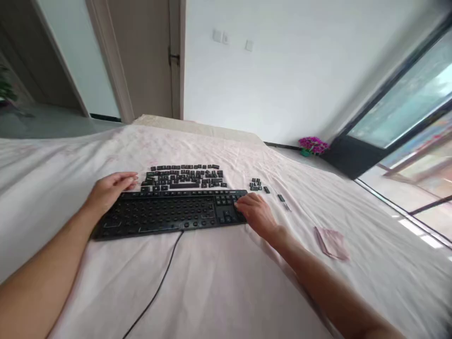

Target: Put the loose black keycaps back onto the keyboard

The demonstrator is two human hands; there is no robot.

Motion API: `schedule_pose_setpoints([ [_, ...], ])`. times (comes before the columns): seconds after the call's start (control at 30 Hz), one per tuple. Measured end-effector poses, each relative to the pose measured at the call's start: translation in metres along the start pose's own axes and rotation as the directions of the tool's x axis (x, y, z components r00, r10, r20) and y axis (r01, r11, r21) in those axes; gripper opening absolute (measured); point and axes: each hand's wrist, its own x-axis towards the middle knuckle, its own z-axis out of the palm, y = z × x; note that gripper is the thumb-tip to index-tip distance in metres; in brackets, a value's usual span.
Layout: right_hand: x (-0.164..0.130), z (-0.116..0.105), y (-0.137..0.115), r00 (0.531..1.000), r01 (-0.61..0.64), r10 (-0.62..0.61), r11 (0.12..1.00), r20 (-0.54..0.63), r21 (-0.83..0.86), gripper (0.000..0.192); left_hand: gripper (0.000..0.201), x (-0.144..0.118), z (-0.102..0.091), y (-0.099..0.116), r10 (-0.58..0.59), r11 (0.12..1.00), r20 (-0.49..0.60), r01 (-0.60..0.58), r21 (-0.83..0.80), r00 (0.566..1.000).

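A black keyboard (165, 214) lies on a pale pink cloth (219, 282), its cable (158, 287) trailing toward me. Behind it, several loose black keycaps (183, 176) are laid out in rows. A smaller cluster of keycaps (257, 184) sits to the right. My left hand (109, 190) rests on the keyboard's far left corner, fingers curled over the edge. My right hand (256, 212) touches the keyboard's right end, by the number pad. Whether its fingers pinch a keycap is hidden.
A folded pink cloth (332, 242) lies to the right of my right forearm. Two more small dark pieces (281, 198) lie beyond my right hand. A pot of magenta flowers (312, 145) stands on the floor by the window. A door (148, 56) is behind.
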Motion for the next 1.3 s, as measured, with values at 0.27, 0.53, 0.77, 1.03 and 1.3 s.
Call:
schedule_pose_setpoints([
  [0.27, -0.014, -0.003, -0.010, 0.999, -0.010, 0.013, 0.996, 0.042, -0.087, 0.052, 0.064, 0.000, 0.001, -0.001, 0.021, 1.000, 0.001, -0.021, -0.006, 1.000],
  [0.53, -0.019, -0.002, -0.012, 0.997, -0.016, 0.018, 1.000, 0.081, -0.025, 0.067, 0.065, -0.003, 0.003, 0.005, 0.023, 1.000, 0.009, -0.023, -0.019, 1.000],
  [0.77, -0.006, -0.003, 0.050, 0.924, -0.257, 0.320, 0.925, -0.210, 0.278, 0.052, 0.069, -0.004, 0.003, 0.005, 0.011, 0.999, -0.003, -0.011, -0.035, 1.000],
  [1.03, 0.016, 0.008, 0.124, 0.865, -0.452, 0.470, 0.882, -0.178, 0.131, 0.031, 0.067, 0.005, -0.001, -0.009, -0.001, 1.000, 0.025, 0.001, -0.024, 1.000],
  [1.3, 0.044, 0.013, 0.148, 0.832, -0.555, 0.555, 0.832, -0.019, -0.009, 0.025, 0.068, 0.005, -0.001, -0.007, -0.024, 0.999, 0.017, 0.024, -0.025, 1.000],
])
